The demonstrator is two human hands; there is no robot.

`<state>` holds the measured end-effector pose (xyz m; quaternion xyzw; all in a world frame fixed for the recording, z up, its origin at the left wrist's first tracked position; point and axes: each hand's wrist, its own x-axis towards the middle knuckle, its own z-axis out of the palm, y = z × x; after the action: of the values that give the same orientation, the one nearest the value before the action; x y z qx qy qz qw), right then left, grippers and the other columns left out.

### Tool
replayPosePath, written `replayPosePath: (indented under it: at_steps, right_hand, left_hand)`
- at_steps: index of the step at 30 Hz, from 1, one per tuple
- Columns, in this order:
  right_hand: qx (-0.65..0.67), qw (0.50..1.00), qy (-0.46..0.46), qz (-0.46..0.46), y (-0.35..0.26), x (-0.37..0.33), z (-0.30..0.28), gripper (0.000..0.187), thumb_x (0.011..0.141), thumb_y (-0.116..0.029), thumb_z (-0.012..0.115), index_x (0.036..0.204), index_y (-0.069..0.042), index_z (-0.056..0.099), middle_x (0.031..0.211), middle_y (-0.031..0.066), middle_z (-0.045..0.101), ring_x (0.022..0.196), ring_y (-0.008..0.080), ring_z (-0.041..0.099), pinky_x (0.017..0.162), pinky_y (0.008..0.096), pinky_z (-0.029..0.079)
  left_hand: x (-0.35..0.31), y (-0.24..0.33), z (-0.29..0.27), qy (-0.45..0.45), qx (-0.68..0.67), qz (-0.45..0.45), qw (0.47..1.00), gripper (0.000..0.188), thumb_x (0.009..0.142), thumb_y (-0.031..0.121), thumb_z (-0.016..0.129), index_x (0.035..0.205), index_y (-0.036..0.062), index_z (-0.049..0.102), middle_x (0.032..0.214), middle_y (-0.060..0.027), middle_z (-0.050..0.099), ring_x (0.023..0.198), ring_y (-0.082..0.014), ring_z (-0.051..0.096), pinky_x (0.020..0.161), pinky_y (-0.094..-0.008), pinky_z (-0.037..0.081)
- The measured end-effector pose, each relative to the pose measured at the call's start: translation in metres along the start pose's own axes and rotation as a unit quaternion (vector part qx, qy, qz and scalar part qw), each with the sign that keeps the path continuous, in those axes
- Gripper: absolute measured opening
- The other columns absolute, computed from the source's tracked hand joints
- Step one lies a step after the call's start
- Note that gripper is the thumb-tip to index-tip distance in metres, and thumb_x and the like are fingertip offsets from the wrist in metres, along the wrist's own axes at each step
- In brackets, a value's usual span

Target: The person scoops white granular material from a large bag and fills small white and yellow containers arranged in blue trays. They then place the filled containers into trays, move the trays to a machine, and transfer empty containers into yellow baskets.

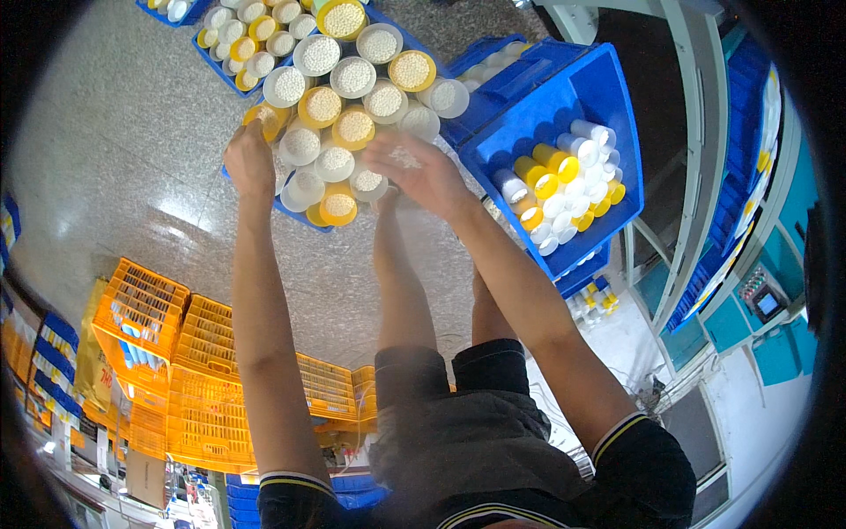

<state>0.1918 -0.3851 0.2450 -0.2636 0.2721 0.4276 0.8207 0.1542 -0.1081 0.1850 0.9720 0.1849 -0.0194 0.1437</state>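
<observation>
Several round plastic cups, white and yellow and full of small white pellets, stand packed together in front of me; a yellow cup (337, 206) is at the near edge. My left hand (251, 163) is closed at the left side of the group, its fingers on the rim of a yellow cup (269, 117). Over the right side of the group is my right hand (423, 176), smeared by motion. Its thumb and fingers look apart, near a white cup (368, 182), and I see nothing held in them.
A tilted blue crate (546, 93) to the right holds white and yellow cups lying on their sides. Another blue crate of cups (242, 81) lies beyond, at the far left. Orange crates (207, 339) are stacked at the lower left. A grey metal frame (701, 132) rises at the right.
</observation>
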Motion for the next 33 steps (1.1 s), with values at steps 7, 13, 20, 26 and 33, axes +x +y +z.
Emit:
replayPosePath:
  at_steps: [7, 13, 20, 26, 33]
  right_hand:
    - [-0.021, 0.999, 0.028, 0.003, 0.009, 0.005, 0.017, 0.038, 0.101, -0.022, 0.048, 0.121, 0.009, 0.053, 0.122, 0.0259, 0.059, 0.119, 0.0351, 0.057, 0.105, 0.0449, 0.046]
    - [-0.108, 0.994, 0.000, 0.018, 0.016, -0.002, 0.041, 0.040, 0.102, -0.026, 0.044, 0.127, 0.004, 0.052, 0.126, 0.0185, 0.060, 0.121, 0.0294, 0.057, 0.107, 0.0417, 0.044]
    - [-0.136, 0.991, 0.002, -0.007, 0.008, -0.003, 0.010, 0.030, 0.100, -0.007, 0.044, 0.125, 0.008, 0.052, 0.126, 0.0204, 0.057, 0.121, 0.0308, 0.056, 0.107, 0.0409, 0.045]
    - [-0.009, 1.000, 0.008, 0.010, 0.004, -0.015, -0.016, 0.028, 0.100, -0.011, 0.045, 0.120, 0.006, 0.055, 0.126, 0.0211, 0.056, 0.123, 0.0319, 0.054, 0.109, 0.0431, 0.042]
    - [-0.022, 0.999, 0.019, -0.013, 0.006, -0.040, -0.006, 0.035, 0.102, -0.021, 0.046, 0.118, 0.009, 0.056, 0.115, 0.0223, 0.064, 0.111, 0.0320, 0.063, 0.100, 0.0438, 0.050]
  left_hand:
    - [-0.028, 0.056, -0.046, 0.094, -0.109, 0.001, 0.990, 0.017, 0.080, -0.001, 0.065, 0.095, 0.0029, 0.072, 0.084, -0.0157, 0.069, 0.074, -0.0306, 0.068, 0.063, -0.0375, 0.054]
    - [-0.099, 0.148, -0.076, 0.012, -0.191, 0.097, 0.977, 0.032, 0.079, -0.003, 0.068, 0.110, 0.0060, 0.071, 0.103, -0.0141, 0.068, 0.088, -0.0278, 0.067, 0.073, -0.0362, 0.055]
    - [-0.110, 0.131, -0.046, 0.063, -0.218, -0.003, 0.974, 0.017, 0.085, 0.002, 0.066, 0.102, 0.0003, 0.068, 0.101, -0.0152, 0.066, 0.091, -0.0314, 0.065, 0.076, -0.0396, 0.053]
    - [-0.073, 0.084, 0.024, -0.138, 0.077, 0.065, 0.985, 0.010, 0.084, 0.008, 0.058, 0.088, 0.0036, 0.066, 0.085, -0.0124, 0.066, 0.082, -0.0307, 0.067, 0.067, -0.0390, 0.056]
    - [-0.073, 0.083, 0.017, -0.140, 0.059, 0.095, 0.984, 0.009, 0.083, 0.009, 0.057, 0.079, 0.0066, 0.064, 0.082, -0.0116, 0.066, 0.076, -0.0301, 0.068, 0.062, -0.0392, 0.056]
